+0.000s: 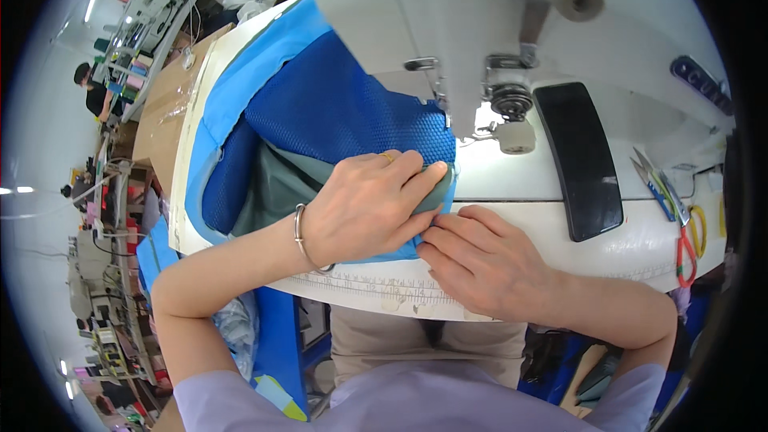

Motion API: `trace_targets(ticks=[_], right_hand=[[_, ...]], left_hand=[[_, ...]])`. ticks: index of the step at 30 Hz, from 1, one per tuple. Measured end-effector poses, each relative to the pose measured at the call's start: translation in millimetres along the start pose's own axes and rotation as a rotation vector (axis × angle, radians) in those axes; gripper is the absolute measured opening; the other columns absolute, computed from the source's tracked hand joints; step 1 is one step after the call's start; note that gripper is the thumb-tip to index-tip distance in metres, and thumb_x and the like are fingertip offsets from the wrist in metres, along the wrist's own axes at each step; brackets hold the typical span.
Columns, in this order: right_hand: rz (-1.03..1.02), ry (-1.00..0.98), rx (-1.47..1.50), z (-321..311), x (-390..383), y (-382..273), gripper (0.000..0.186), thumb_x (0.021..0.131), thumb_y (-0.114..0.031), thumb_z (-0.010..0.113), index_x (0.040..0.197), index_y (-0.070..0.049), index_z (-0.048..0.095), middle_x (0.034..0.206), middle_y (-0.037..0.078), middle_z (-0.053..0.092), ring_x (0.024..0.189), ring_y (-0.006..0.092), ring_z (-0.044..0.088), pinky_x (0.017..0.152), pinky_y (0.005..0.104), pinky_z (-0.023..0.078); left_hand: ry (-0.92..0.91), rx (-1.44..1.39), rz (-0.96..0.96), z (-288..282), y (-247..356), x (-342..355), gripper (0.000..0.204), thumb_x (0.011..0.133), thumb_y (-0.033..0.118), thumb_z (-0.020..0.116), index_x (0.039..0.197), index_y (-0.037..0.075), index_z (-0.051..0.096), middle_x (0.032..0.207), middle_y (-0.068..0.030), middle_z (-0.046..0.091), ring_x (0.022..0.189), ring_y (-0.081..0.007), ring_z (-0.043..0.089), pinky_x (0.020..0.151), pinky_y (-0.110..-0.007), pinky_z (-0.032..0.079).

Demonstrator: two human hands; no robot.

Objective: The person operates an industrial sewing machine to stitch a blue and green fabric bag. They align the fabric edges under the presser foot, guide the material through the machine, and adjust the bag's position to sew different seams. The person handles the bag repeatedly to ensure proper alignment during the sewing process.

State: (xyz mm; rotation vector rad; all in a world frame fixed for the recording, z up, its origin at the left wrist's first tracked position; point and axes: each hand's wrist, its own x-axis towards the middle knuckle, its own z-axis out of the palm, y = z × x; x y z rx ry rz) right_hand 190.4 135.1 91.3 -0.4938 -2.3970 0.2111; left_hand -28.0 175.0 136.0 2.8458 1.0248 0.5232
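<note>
Blue mesh fabric (344, 104) with a bright blue border (232, 96) and a grey-green layer (280, 184) lies bunched on the white sewing machine table (384, 280). Its right edge runs up to the needle area of the sewing machine (408, 24). My left hand (368, 204) rests over the cloth just in front of the machine, thumb and fingers closed on its edge. Beside it, my right hand (488, 264) pinches the near corner of the same piece, fingertips close to the left ones. The fold between the fingers is partly hidden.
Right of the needle lies a black phone (580, 164). Scissors (672, 192) with red and yellow handles sit at the far right. Cardboard (172, 120) adjoins the table's left side. Shelves with machines and a co-worker (96, 92) are farther left.
</note>
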Motion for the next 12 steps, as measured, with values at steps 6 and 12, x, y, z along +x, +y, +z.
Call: trace_targets(ticks=[6,12], right_hand=[[0.092,-0.055,0.023,-3,5,5,0.032,0.083,-0.009,0.069,0.113,0.002,0.068,0.118,0.014,0.066,0.118,0.0285,0.060,0.102,0.0428,0.048],[0.130,-0.114,-0.011,-5,8,10,0.043,0.081,-0.015,0.075,0.120,-0.001,0.066,0.129,0.015,0.062,0.126,0.0306,0.057,0.108,0.0450,0.045]], left_hand=[[-0.033,0.054,0.011,4,-9,6,0.044,0.078,0.018,0.075,0.117,0.001,0.066,0.086,-0.0084,0.058,0.075,-0.0254,0.064,0.064,-0.037,0.054],[0.026,0.155,0.014,14,-21,13,0.047,0.077,0.021,0.076,0.118,0.002,0.065,0.087,-0.0074,0.060,0.078,-0.0256,0.065,0.068,-0.036,0.055]])
